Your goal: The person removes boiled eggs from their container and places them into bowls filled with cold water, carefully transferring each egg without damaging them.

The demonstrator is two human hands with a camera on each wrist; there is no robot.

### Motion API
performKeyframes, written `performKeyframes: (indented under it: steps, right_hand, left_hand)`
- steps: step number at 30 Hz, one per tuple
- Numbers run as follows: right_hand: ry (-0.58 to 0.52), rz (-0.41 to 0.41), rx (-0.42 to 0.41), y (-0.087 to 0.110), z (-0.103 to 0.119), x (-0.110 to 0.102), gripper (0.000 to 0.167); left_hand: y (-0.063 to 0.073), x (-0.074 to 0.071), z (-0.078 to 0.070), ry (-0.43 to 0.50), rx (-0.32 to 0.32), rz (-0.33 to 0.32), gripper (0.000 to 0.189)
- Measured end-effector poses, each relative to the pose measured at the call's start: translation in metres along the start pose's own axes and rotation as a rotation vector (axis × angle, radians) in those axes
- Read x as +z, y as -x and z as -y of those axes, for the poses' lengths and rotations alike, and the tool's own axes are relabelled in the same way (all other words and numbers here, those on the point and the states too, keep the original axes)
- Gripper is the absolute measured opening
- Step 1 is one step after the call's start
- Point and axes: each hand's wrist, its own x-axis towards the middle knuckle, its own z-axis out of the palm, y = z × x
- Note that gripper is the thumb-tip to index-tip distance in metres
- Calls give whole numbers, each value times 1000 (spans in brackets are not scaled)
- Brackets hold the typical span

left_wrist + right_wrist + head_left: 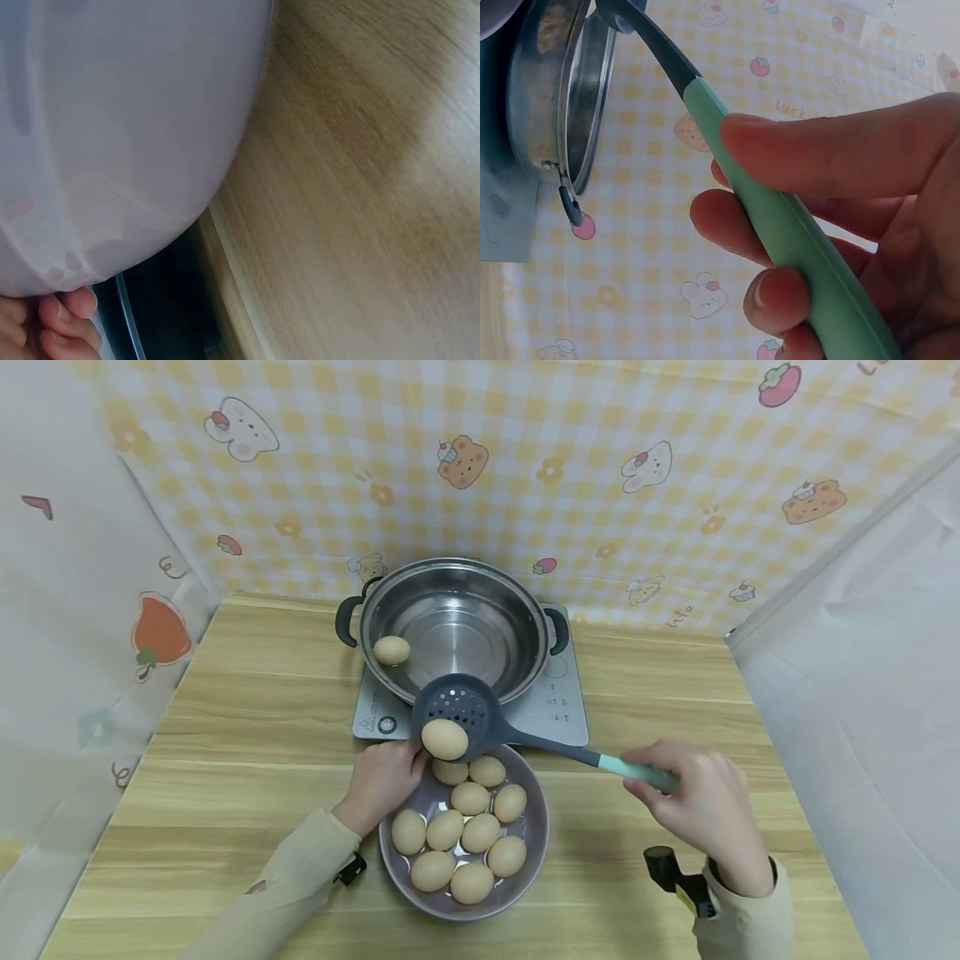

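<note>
My right hand (pixel 701 797) grips the mint-green handle of a skimmer (pixel 780 217), thumb along one side and fingers curled around the other. The dark grey perforated head of the skimmer (pixel 480 702) carries an egg (pixel 445 740) and overlaps the pot's near rim and the bowl's far rim. At the upper left of a lavender bowl (pixel 390 860), my left hand (pixel 382 781) holds the rim. In the left wrist view, bent fingers (pixel 67 322) show right at the bowl's pale outer wall (pixel 142 142). Several eggs (pixel 480 832) sit in the bowl. One egg (pixel 392 650) lies inside the steel pot (pixel 540 652).
The two-handled pot stands on a flat grey induction cooker (pixel 570 714) behind the bowl. Beneath everything is a wood-grain table (pixel 247 735). A yellow-checked cloth (pixel 517 468) hangs close behind the pot, with white sheets (pixel 885 693) at both sides.
</note>
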Motion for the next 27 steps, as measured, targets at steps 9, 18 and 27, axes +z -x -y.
performKeyframes:
  steps: [9,18,27]
  right_hand:
    - [6,16,-28,9,-2,1,29]
    - [5,21,-52,17,-8,14,34]
    - [-34,-16,-58,21,-11,27,40]
  left_hand:
    - [2,-2,1,-9,-18,18,36]
    - [3,-2,1,28,-13,23,25]
    - [2,-3,0,56,-28,74,15]
